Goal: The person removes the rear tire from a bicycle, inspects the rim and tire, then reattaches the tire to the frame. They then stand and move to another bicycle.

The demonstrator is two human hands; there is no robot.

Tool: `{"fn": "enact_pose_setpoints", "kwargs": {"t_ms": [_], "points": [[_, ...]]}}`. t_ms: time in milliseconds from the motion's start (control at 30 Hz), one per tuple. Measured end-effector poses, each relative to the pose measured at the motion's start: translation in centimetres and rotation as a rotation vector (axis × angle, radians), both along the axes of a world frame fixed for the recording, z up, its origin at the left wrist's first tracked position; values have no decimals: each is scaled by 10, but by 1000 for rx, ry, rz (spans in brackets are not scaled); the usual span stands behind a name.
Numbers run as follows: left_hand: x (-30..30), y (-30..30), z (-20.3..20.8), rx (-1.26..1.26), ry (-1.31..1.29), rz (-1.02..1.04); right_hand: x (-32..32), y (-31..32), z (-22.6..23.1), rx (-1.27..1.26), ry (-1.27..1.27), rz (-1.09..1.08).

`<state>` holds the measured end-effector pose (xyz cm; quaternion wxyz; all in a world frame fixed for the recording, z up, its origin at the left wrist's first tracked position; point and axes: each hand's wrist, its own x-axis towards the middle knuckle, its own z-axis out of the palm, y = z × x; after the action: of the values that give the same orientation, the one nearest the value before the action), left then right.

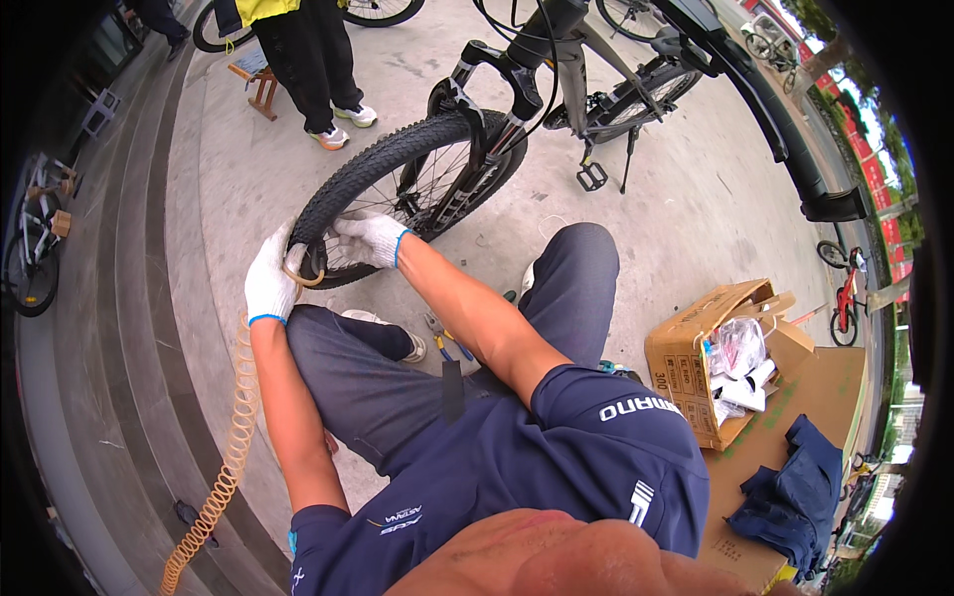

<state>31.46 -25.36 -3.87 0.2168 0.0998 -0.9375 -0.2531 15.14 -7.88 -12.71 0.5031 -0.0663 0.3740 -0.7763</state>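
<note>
Left hand [268, 278] clamps tyre [373, 159]; right hand [372, 238], grip unclear; lettering [638, 408] marks navy shirt [586, 467]

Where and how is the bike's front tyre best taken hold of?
The front tyre is probably best gripped around its near end, coming from outside, where the left hand is: that rounded stretch faces outward, away from the fork.

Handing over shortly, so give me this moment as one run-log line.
left hand: gloved, at front tire, beside tan hose | right hand: gloved, at tire's inner side | pliers: on ground | cardboard box: open, person's right
</note>
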Motion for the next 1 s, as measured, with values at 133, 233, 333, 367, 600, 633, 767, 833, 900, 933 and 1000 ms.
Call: {"fn": "enact_pose_setpoints", "kwargs": {"t_ms": [133,233,333,367,600,633,767,833,900,933,1000], "points": [[0,-1,2,22,7,-15,11,9,9,-12,87,-16],[1,-2,-1,30,8,-8,15,7,12,68,88,-56],[-2,-3,-6,59,6,-8,14,2,11,144,95,-40],[-3,-4,-7,43,29,-17,12,1,10,119,41,-50],[-1,2,-3,47,32,-3,8,2,-3,-128,3,73],[-1,2,0,38,43,-5,8,2,-5,-153,-64,36],[-2,1,2,89,25,-36,13,-2,-11,-153,-90,-24],[-2,1,2,50,40,-37,13,-3,-14,-147,0,-8],[0,3,2,60,38,-42,14,-3,-16,-75,-59,-60],[0,3,3,74,36,-45,13,-2,-16,-125,-101,-50],[0,2,6,76,22,-41,11,-1,-14,-145,-195,-30]]}}
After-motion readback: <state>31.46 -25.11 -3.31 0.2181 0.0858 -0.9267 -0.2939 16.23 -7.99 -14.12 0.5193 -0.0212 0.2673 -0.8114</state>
